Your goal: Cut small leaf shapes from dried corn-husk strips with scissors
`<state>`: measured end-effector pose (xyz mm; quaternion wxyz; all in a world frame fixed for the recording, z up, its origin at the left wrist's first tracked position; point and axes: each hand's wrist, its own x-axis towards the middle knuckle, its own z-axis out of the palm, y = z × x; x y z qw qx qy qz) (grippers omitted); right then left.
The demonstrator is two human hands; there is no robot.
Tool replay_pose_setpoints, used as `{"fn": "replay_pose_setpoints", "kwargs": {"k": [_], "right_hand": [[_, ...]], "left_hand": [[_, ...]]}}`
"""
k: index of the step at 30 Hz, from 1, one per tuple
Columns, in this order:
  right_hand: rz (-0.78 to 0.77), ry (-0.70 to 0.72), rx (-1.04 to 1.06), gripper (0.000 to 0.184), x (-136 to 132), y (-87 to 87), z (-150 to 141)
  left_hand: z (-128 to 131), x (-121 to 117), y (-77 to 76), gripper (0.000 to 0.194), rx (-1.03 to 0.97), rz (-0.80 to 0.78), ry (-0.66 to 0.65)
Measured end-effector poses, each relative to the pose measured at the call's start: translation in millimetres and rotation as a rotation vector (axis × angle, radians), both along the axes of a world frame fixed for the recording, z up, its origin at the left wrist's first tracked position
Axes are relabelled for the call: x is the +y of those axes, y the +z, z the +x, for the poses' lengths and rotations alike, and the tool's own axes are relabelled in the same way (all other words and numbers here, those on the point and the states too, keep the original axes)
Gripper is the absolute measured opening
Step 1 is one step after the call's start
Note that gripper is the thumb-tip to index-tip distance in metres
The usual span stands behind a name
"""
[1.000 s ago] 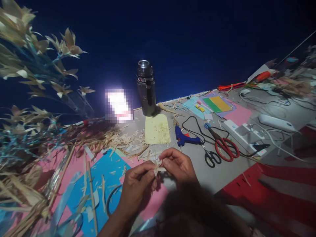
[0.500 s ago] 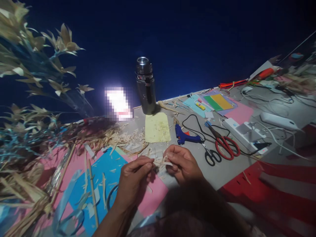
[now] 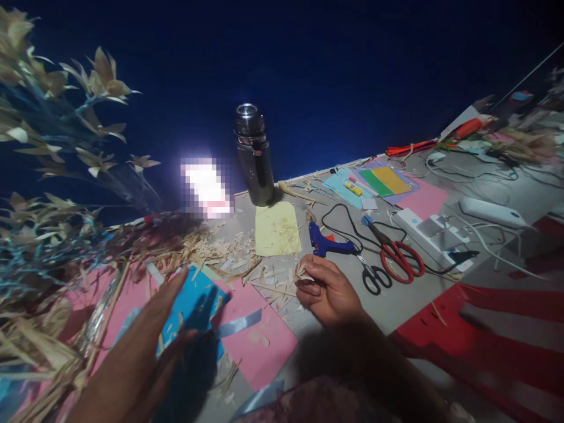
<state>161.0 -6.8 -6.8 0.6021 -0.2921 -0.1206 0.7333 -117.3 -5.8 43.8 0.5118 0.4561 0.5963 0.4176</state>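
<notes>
Grey tabletop (image 3: 408, 302): strewn with straw-coloured shavings (image 3: 205, 247), thickest towards the far left, bare in patches near the red slotted piece (image 3: 467, 338) at right.
Left hand (image 3: 141, 341): above the blue sheet (image 3: 200, 283), fingers stretched out, thumb well apart; I can't see anything in its grasp.
Right hand (image 3: 328, 288): fingers curled, thumb and forefinger pinched together on a small pale scrap (image 3: 301, 272).
Pale scrap: held up over the table, nearer me than the yellow pad (image 3: 275, 232); its exact shape is too small to tell.
Dark flask (image 3: 257, 173): upright at the far edge, just behind the pad.
Tools: blue glue gun (image 3: 330, 244), black scissors (image 3: 375, 280) and red-handled scissors (image 3: 400, 262), near the white power strip (image 3: 416, 232).
Room: deep blue backdrop (image 3: 352, 76); pale-petalled flowers (image 3: 106, 79) rise at left; a glaring patch (image 3: 207, 187) sits beside the flask.
</notes>
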Motion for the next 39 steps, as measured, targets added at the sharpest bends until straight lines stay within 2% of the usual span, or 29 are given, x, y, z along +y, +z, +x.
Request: {"fn": "replay_pose_setpoints", "kwargs": {"k": [2, 3, 5, 9, 12, 16, 22, 28, 33, 39], "right_hand": [[0.01, 0.025, -0.014, 0.027, 0, 0.8, -6], [0.017, 0.043, -0.029, 0.027, 0, 1.3, -10], [0.03, 0.089, -0.076, 0.028, -2, 2.8, -18], [0.078, 0.172, -0.203, 0.028, -10, 6.4, -28], [0.116, 0.217, -0.293, 0.026, -14, 10.0, -29], [0.121, 0.304, -0.299, 0.031, -14, 18.3, -27], [0.102, 0.353, -0.309, 0.03, -10, 29.1, -29], [0.089, 0.255, -0.418, 0.028, -11, 18.5, -29], [0.097, 0.217, -0.491, 0.026, -14, 18.0, -26], [0.122, 0.321, -0.362, 0.022, -20, 20.7, -31]], "left_hand": [[4, -8, -0.9, 0.023, 0.298, 0.087, 0.0], [12, -12, -1.9, 0.021, 0.316, 0.086, -0.005], [34, -15, -5.8, 0.033, 0.162, 0.029, -0.072], [71, -8, -21.5, 0.031, -0.276, -0.175, -0.301], [77, -3, -32.7, 0.024, -0.471, -0.268, -0.421], [75, -2, -36.5, 0.024, -0.576, -0.291, -0.539], [76, -2, -36.1, 0.025, -0.738, -0.403, -0.488], [73, -2, -41.2, 0.02, -0.823, -0.46, -0.339], [73, -1, -42.7, 0.026, -0.833, -0.47, -0.311], [75, -2, -44.4, 0.025, -0.809, -0.432, -0.303]]}}
